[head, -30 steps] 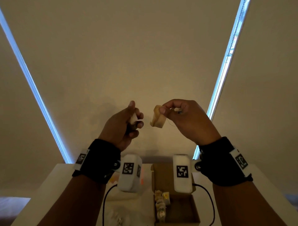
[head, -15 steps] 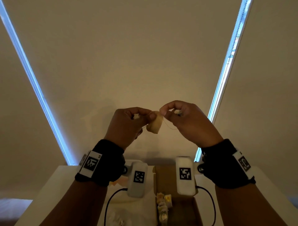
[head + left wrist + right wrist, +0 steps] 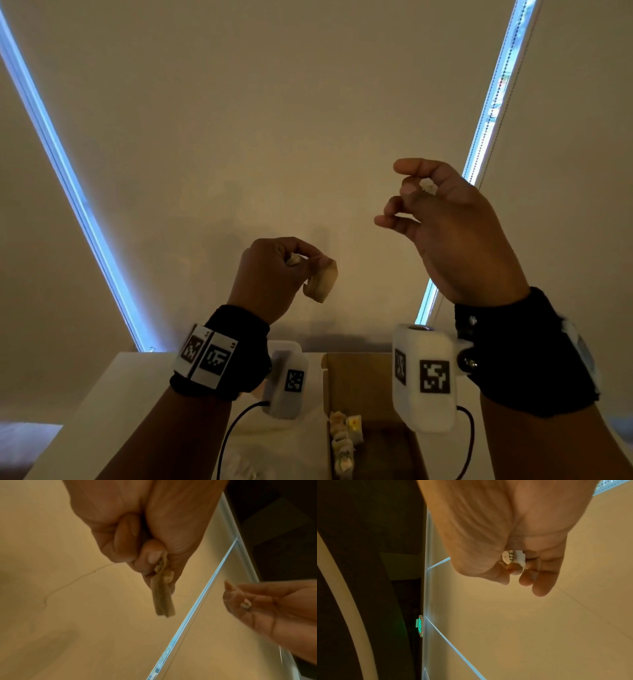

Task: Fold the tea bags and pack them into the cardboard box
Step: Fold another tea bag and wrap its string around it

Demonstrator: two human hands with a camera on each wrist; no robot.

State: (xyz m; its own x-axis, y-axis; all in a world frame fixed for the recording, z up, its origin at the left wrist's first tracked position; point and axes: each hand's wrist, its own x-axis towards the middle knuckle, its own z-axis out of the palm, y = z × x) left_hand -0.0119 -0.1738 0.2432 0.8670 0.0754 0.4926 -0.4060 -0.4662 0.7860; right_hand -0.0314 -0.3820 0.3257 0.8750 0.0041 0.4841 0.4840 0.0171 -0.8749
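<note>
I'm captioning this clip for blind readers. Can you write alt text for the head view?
A person's left hand pinches a folded tea bag in the air while the right hand, raised higher, pinches its small paper tag. Below, an open cardboard box on a white table holds a row of packed tea bags.

cardboard box (image 3: pixel 346 383) half behind wrist camera (image 3: pixel 424 377), cut by frame edge

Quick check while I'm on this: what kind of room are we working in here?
Probably an office or other commercial building rather than a home. A green lit exit sign hangs on the wall, pulled-down roller blinds cover tall windows, and the work sits on a plain white table holding the cardboard box.
</note>
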